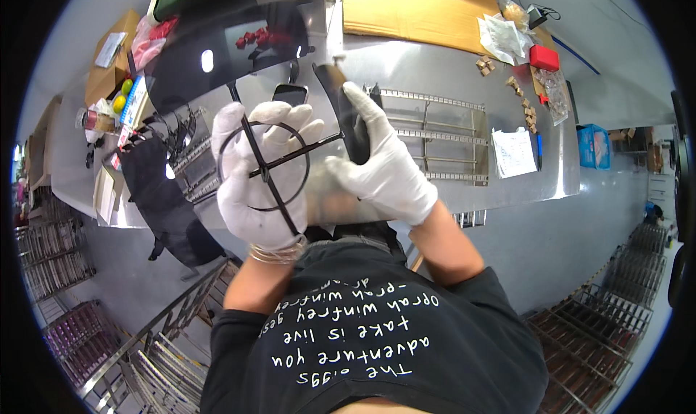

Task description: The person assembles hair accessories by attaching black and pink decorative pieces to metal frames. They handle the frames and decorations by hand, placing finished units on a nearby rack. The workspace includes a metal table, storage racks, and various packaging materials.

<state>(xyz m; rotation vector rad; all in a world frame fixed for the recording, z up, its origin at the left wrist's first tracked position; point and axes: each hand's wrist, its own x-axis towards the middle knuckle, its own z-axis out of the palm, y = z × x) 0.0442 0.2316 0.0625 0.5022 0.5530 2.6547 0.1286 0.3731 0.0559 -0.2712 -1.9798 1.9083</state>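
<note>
My left hand point(261, 185), in a white glove with bangles at the wrist, is turned palm up under a black frame point(265, 175) made of a ring and crossed bars. The frame lies across the palm and fingers. My right hand point(383, 158), also gloved in white, grips a curved black piece point(348, 115) between thumb and fingers. One bar of the frame reaches this piece; whether they are joined I cannot tell. Beyond my hands, a small dark-screened device point(291, 94) rests on the metal table point(435, 58).
Slotted metal racks point(435, 133) lie on the right, near a paper sheet point(513, 153), a blue pen point(539, 152) and small brown blocks point(527, 112). Large glossy black panels point(234, 39) stand at the back left. A long black panel point(163, 191) overhangs the front left edge.
</note>
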